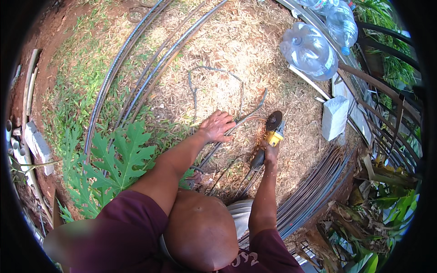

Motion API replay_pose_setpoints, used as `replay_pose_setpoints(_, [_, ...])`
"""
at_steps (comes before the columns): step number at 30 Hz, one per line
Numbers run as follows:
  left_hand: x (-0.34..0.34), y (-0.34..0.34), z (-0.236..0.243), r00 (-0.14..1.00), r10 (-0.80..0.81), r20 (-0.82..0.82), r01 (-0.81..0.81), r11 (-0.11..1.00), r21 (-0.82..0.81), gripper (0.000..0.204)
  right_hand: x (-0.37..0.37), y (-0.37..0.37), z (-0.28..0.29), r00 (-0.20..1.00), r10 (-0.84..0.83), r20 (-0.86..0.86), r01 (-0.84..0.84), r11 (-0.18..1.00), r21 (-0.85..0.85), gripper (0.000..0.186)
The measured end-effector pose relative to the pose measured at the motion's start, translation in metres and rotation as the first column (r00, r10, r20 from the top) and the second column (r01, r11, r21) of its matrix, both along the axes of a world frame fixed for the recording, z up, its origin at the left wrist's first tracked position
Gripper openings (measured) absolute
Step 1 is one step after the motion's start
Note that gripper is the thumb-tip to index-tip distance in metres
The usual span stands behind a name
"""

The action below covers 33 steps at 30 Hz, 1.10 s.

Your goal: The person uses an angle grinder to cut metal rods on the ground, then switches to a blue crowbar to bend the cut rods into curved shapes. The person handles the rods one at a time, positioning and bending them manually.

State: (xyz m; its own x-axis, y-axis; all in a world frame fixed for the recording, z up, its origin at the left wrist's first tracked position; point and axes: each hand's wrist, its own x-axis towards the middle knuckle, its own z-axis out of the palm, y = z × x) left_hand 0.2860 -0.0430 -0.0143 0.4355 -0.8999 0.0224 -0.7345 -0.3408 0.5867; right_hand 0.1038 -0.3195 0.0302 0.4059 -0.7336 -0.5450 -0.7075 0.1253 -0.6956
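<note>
My left hand (pixel 217 125) presses flat on a thin steel rod (pixel 243 119) lying on dry grass, fingers spread over it. My right hand (pixel 269 152) grips the body of a yellow and black angle grinder (pixel 273 132). Its dark cutting disc (pixel 274 120) stands upright just right of my left hand, next to the rod. Whether the disc touches the rod I cannot tell. A loop of grey wire (pixel 214 70) lies on the ground beyond my hands.
Long ribbed steel bars (pixel 136 59) curve across the grass at upper left. A stack of bent bars (pixel 318 182) lies at right. Large clear plastic bottles (pixel 309 50), a white block (pixel 334 117) and a green leafy plant (pixel 116 161) surround the spot.
</note>
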Motion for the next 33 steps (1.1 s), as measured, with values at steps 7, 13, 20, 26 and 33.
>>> replay_pose_setpoints(7, [0.002,-0.002,0.006,0.998,-0.052,-0.042,0.057,0.992,0.116,0.061,-0.001,-0.003,-0.001,0.997,-0.063,-0.034,0.065,0.997,0.046,0.056])
replay_pose_setpoints(13, [0.001,-0.001,0.003,0.999,-0.034,-0.041,0.037,0.997,0.069,0.058,-0.016,-0.013,-0.02,0.997,0.045,0.067,-0.046,0.999,0.015,0.058])
replay_pose_setpoints(20, [0.002,0.0,0.005,0.998,-0.039,-0.047,0.042,0.996,0.08,0.058,-0.007,-0.013,-0.019,0.999,-0.014,-0.029,0.014,1.0,-0.022,0.055])
replay_pose_setpoints(26, [0.003,0.0,0.006,0.998,-0.042,-0.047,0.046,0.994,0.096,0.06,0.012,0.0,0.005,0.999,-0.028,0.03,0.027,0.999,0.03,0.05])
replay_pose_setpoints(33, [0.002,-0.001,0.003,0.998,-0.051,-0.032,0.054,0.992,0.115,0.061,0.013,-0.002,0.003,0.999,-0.005,-0.049,0.003,0.999,-0.035,0.051])
